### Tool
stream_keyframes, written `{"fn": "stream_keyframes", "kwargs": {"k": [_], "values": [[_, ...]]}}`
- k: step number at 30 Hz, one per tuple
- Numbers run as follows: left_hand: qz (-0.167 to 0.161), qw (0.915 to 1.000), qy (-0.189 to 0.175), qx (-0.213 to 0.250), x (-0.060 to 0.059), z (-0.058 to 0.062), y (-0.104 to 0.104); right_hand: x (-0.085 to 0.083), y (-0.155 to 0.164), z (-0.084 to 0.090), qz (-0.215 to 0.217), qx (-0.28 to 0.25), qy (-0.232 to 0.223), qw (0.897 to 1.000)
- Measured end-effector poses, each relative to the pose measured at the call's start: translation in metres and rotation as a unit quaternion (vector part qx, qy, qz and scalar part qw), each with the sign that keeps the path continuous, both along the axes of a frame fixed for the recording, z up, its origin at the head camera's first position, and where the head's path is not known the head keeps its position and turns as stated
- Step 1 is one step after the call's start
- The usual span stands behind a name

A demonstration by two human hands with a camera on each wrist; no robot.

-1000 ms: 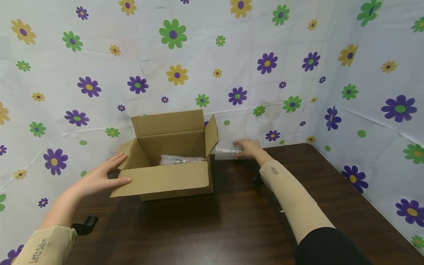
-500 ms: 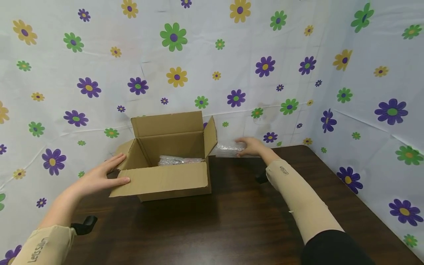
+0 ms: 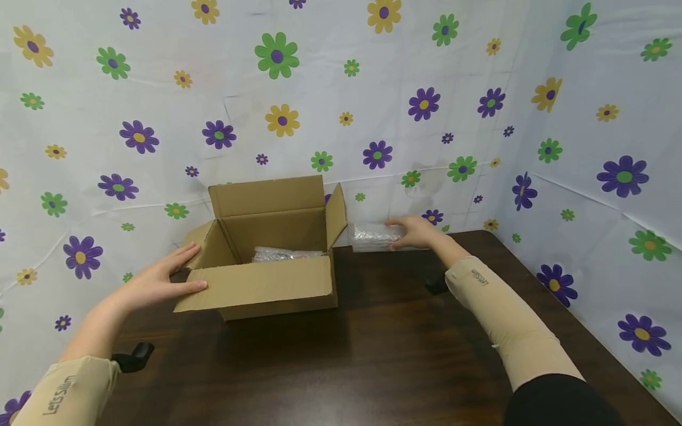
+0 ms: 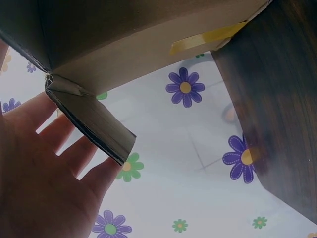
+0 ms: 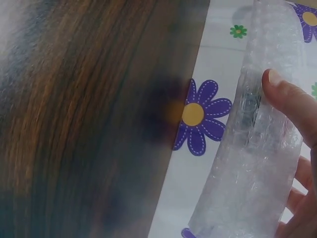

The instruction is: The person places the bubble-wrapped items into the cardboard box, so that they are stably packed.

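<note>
While the white flower-print cloth (image 3: 373, 118) hangs behind and to the right of everything, we work over the dark brown wooden bench (image 3: 383, 355), which carries all we handle. Next in size comes the open brown cardboard box (image 3: 266, 254), standing near the bench's back edge with all four flaps up or out, so its mouth is free from above. Inside it we see a clear plastic-wrapped packet (image 3: 285, 254) lying on the bottom. Our left hand (image 3: 160, 284) rests on the box's left side, fingers (image 4: 74, 153) spread straight along the outer flap and thumb on the front flap; that looks to us like a steadying hold that keeps the flap out of the way. Our right hand (image 3: 418, 232) is out just right of the box, its fingers (image 5: 292, 99) curled round a small clear bubble-wrapped bundle (image 3: 375, 236), held clear of the bench beside the raised right flap. Smallest, two black clips sit under the beige sleeves (image 3: 506, 313).
</note>
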State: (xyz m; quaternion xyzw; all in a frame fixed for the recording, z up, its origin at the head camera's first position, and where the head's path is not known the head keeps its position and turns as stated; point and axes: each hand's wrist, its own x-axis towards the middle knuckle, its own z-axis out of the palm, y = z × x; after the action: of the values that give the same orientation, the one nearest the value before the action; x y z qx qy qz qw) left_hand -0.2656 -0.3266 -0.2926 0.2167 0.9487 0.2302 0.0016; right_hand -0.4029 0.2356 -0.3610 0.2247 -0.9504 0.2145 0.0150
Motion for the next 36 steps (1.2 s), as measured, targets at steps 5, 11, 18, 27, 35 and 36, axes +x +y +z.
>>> {"fn": "stream_keyframes", "kwargs": {"k": [5,11,18,27,35,36], "values": [[0.003,1.0000,-0.001,-0.003,0.000,0.002,0.001,0.009,0.007,0.005,0.010,0.007,0.020,1.000],[0.004,1.0000,-0.001,-0.004,0.000,0.004,0.002,0.029,0.014,0.013,0.036,0.020,0.040,0.998],[0.006,1.0000,0.003,-0.006,0.001,0.002,0.001,0.048,0.019,0.020,0.047,0.020,0.048,0.998],[0.002,1.0000,0.007,-0.005,0.003,0.001,0.004,0.069,0.024,0.030,0.053,0.016,0.050,0.997],[0.005,0.9997,0.019,-0.013,0.004,-0.001,0.005,0.085,0.021,0.041,0.055,0.005,0.047,0.997],[0.007,0.9997,0.019,-0.015,0.005,-0.001,0.004,0.088,0.021,0.042,0.054,0.005,0.046,0.997]]}}
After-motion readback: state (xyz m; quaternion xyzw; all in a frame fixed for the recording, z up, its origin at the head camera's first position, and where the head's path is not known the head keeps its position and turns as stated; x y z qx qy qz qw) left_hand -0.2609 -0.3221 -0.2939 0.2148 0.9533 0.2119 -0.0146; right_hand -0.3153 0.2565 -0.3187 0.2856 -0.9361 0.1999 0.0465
